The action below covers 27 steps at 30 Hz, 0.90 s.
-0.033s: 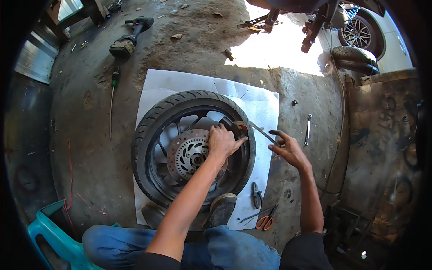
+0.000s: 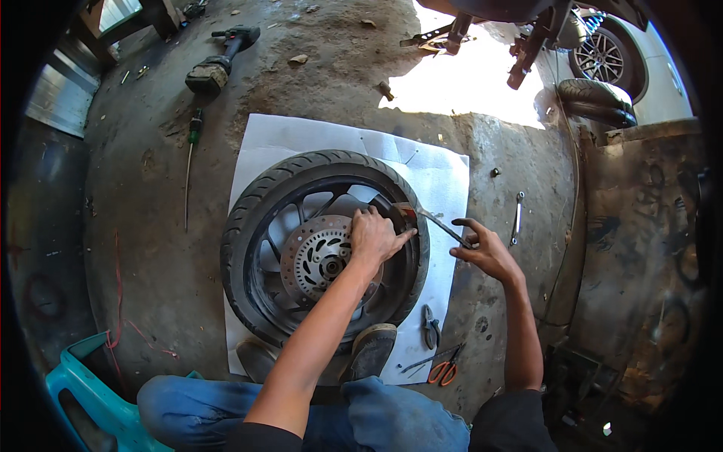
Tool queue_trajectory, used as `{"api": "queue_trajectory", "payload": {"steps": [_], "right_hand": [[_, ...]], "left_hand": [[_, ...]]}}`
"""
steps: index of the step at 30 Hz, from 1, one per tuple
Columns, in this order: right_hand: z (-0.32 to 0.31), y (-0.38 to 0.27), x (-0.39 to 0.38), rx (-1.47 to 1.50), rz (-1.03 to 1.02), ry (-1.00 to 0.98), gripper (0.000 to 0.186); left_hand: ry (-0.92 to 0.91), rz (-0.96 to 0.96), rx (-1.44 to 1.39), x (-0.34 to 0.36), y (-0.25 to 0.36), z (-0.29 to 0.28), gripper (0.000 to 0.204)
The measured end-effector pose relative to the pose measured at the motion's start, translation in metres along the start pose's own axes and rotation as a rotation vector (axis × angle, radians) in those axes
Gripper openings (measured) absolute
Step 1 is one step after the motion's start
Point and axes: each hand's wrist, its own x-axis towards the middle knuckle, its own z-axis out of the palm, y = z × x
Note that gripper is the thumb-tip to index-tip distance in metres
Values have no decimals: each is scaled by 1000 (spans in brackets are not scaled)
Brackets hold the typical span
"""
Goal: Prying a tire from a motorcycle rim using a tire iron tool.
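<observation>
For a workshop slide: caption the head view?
Left hand presses the tyre while right hand levers a metal bar.

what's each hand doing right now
Left hand: pressed on the tyre at the rim, fingers bent, holding nothing.
Right hand: closed on a metal lever.

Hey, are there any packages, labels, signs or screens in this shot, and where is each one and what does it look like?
No packages, signs or screens show.
Possible label: small red patch on the black motorcycle tyre's right rim, beside the left hand; too small to tell more.
White rectangular sheet: plain, flat on the concrete floor under the tyre.
Right hand: holds a thin metal lever at that patch.
</observation>
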Motion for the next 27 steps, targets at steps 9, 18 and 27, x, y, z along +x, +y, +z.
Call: {"api": "queue_trajectory", "payload": {"steps": [9, 18, 27], "right_hand": [[-14, -3, 39, -172, 30, -148, 38], [-31, -34, 116, -375, -43, -328, 36], [-46, 3, 173, -27, 178, -683, 34]], "left_hand": [[-90, -7, -46, 1, -2, -5, 93], [-158, -82, 31, 3, 8, -9, 91], [-247, -161, 66, 12, 26, -16, 84]]}}
